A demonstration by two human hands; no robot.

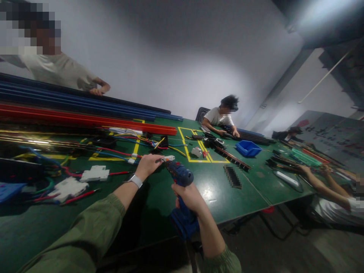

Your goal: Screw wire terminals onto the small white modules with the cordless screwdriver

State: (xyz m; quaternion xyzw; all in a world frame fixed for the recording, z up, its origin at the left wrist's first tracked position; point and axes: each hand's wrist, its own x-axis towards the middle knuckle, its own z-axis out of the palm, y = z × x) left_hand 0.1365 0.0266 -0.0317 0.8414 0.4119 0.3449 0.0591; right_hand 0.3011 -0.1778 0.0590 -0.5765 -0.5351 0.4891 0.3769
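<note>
My right hand [189,195] is wrapped round the grip of a blue cordless drill [182,173], whose nose points away from me, up and to the left. My left hand [148,166], with a watch on the wrist, pinches a small white part [170,157] right at the drill's nose. Whether the bit touches that part I cannot tell. Red and blue wires [115,153] run up to the left hand from the left. Below them on the table lie white breaker-like modules [95,173] with red leads attached.
Long red rails [136,127] and blue rails [85,100] lie across the table's far left. Farther right are a blue bin [248,148], a copper-toothed strip [231,158] and a white module [196,151]. Co-workers sit or stand around the green table [222,204].
</note>
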